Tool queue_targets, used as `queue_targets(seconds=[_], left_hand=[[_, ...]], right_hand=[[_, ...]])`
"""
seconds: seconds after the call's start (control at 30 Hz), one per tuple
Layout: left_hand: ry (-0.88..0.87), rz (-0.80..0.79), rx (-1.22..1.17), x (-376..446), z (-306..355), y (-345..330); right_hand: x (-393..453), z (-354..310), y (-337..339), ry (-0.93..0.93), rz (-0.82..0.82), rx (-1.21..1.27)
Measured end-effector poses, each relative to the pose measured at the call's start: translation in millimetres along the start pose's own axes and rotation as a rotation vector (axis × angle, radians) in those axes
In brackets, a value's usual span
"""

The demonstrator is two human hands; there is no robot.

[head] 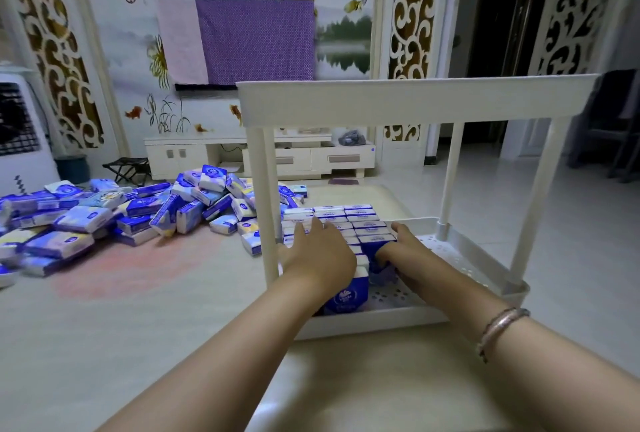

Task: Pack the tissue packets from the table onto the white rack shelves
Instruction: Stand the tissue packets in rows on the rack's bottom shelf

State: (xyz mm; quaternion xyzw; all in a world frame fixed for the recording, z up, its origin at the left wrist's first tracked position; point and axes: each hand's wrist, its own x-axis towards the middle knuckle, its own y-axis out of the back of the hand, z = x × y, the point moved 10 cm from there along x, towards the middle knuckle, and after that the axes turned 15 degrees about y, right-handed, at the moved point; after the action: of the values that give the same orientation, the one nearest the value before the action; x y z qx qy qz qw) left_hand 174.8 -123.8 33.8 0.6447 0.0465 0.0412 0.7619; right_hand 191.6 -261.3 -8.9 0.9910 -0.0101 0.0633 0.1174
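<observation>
Standing packets: rows of blue-and-white tissue packets (341, 220) stand on edge, tightly side by side, on the lower shelf (460, 258) of the white rack (415, 99), filling its left and back part.
Front packet: one dark blue packet (348, 294) with a white emblem stands at the near end of the rows, just behind the shelf's front rim.
Left hand: the left hand (320, 253) lies palm down on top of the rows, fingers straight and spread, pressing on the packet tops and gripping nothing.
Right hand: the right hand (403, 251) is at the right side of the rows, fingers curled round a dark blue packet (377, 256) at the edge of the block; the thumb is hidden.
Shelf: the right part of the lower shelf is bare white plastic with small holes.
Rack: four white posts carry a top shelf, seen only from its front edge; what lies on it cannot be told.
Loose pile: a large heap of tissue packets (114, 217) lies jumbled on the counter (173, 310), left of the rack, reaching close to its left posts.
Wrist: a bracelet (502, 326) circles the right forearm.
Room behind: a purple cloth (254, 40) hangs on a painted wall above a low white cabinet (311, 158); a white appliance (20, 140) stands at the far left.
</observation>
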Motion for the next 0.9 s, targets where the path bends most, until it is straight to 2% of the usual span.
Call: queue_targets(seconds=[0.2, 0.33, 0.43, 0.53, 0.67, 0.8, 0.9], left_hand=[[0.024, -0.006, -0.052, 0, -4, 0], [0.037, 0.007, -0.105, -17, -2, 12], [-0.023, 0.048, -0.178, -30, 4, 27], [-0.15, 0.128, -0.428, -59, 1, 53], [-0.313, 0.205, -0.682, -104, -29, 84], [-0.283, 0.282, -0.828, -122, -91, 103], [-0.159, 0.354, -0.853, -109, -149, 110]], right_hand=[[1, 7, -2, -0.043, -0.015, 0.078], [-9, -2, 12, -0.002, -0.045, -0.111], [-31, -36, 21, 0.148, -0.017, -0.205], [-64, -82, 29, 0.379, 0.055, -0.347], [-105, -133, 17, 0.61, 0.057, -0.355], [-130, -176, -30, 0.759, -0.009, -0.225], [-136, -193, -89, 0.795, -0.14, -0.156]])
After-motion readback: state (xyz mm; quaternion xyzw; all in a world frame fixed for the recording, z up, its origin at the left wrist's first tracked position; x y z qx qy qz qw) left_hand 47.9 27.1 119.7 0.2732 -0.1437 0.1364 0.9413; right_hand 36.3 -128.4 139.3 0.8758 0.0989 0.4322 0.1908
